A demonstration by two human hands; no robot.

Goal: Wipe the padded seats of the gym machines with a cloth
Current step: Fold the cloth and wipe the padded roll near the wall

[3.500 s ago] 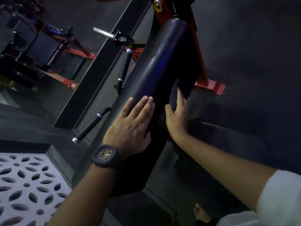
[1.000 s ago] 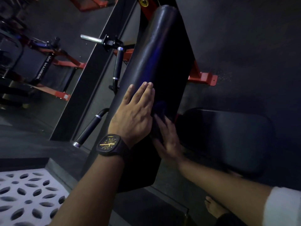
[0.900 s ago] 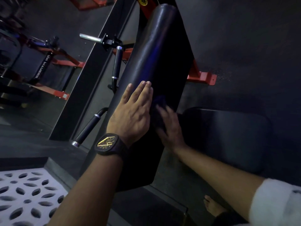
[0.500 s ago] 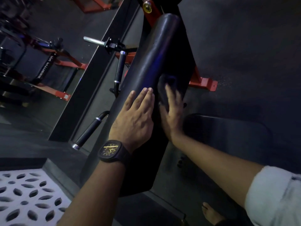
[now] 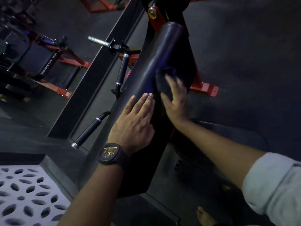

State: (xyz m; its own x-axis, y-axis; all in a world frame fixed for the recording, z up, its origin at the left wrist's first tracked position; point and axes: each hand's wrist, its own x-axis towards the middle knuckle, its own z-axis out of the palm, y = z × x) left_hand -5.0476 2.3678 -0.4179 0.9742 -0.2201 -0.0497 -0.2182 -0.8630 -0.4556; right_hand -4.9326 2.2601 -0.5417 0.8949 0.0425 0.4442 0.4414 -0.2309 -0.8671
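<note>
- The dark cloth [image 5: 165, 75] lies bunched on the long black pad [image 5: 156, 51] of the machine, on its right side, near the middle of its length.
- The right hand [image 5: 176, 103] presses on the cloth with the fingers stretched out; they look blurred.
- The left hand [image 5: 134, 121] rests flat on the pad, fingers straight and holding nothing, with a dark watch [image 5: 110, 154] on the wrist.
- The two hands are close, not touching.
- A red frame [image 5: 204, 88] shows behind the pad, and a black handle [image 5: 88, 132] is at its left.
</note>
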